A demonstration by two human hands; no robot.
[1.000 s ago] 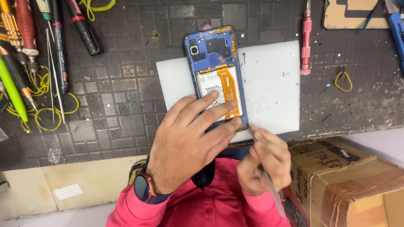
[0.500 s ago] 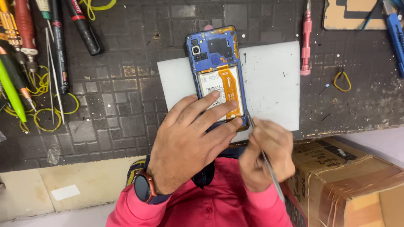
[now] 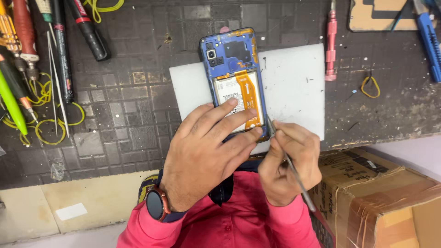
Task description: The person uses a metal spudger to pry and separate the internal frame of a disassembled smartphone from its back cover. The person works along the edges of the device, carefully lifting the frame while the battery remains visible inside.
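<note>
Dark workbench mat [image 3: 119,124]: my left hand [image 3: 206,156] lies flat, fingers spread, hiding the opened phone's [image 3: 234,73] lower end; beside it, my right hand [image 3: 289,165] pinches a thin metal tool [image 3: 294,177], tip obscured.

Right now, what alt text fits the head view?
The left hand presses down an opened blue phone on a white mat, while the right hand works a thin metal tool at its lower edge.
</note>
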